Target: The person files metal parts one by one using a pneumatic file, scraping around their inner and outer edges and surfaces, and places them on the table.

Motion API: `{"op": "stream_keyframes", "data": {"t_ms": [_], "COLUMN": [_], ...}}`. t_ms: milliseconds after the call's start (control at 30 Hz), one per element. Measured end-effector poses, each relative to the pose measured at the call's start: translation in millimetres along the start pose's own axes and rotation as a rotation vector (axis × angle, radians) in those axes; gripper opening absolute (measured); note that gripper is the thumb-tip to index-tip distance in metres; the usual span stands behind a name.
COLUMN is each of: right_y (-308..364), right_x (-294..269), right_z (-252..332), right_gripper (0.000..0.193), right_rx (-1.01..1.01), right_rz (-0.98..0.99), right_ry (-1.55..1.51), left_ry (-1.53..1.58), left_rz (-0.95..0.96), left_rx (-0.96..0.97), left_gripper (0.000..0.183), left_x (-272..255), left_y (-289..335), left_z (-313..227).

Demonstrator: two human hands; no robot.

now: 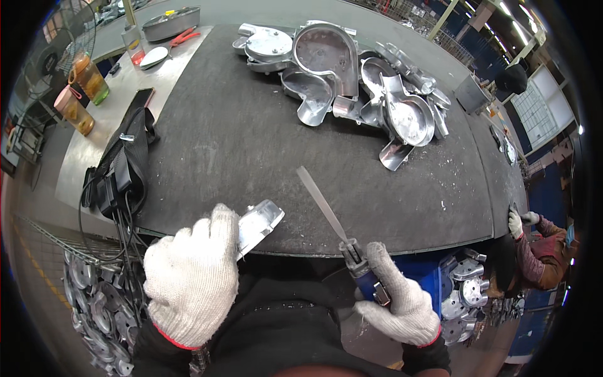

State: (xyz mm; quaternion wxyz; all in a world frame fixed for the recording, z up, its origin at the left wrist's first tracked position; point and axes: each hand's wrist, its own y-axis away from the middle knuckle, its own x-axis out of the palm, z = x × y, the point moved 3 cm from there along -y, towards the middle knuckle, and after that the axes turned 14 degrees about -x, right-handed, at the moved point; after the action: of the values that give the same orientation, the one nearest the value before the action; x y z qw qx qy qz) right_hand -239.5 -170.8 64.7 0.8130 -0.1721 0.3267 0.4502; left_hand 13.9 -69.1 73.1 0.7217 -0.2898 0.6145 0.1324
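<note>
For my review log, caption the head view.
Gloved left hand holds a metal part, right hand a long-bladed tool, before piled castings.

Dark workbench (232, 144), grey floor (41, 195), lit ceiling tubes (521, 31)

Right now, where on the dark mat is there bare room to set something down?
The dark mat has two free patches: between the black bag and the power tool's flat blade, and, dotted with metal flecks, right of the blade, nearer than the silver castings. The castings crowd the far middle; the bag crowds the left edge.
</note>
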Motion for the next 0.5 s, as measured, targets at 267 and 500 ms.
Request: {"op": "stream_keyframes", "data": {"t_ms": [267, 500], "right_y": [-11.3, 12.5], "right_x": [20.1, 3.4], "right_z": [6.4, -30.6], "right_gripper": [0.089, 0.092], "right_rx": [0.374, 0.38], "right_rz": [0.092, -0.232], "right_ry": [-0.98, -0.939], "left_ry": [0.587, 0.904], "left_rz": [-0.096, 0.099], "left_rx": [0.12, 0.28], "left_gripper": [0.068, 0.089], "left_x": [-0.7, 112.5], "left_y": [-21.9, -31.3], "left_z": [4.4, 1.2]}}
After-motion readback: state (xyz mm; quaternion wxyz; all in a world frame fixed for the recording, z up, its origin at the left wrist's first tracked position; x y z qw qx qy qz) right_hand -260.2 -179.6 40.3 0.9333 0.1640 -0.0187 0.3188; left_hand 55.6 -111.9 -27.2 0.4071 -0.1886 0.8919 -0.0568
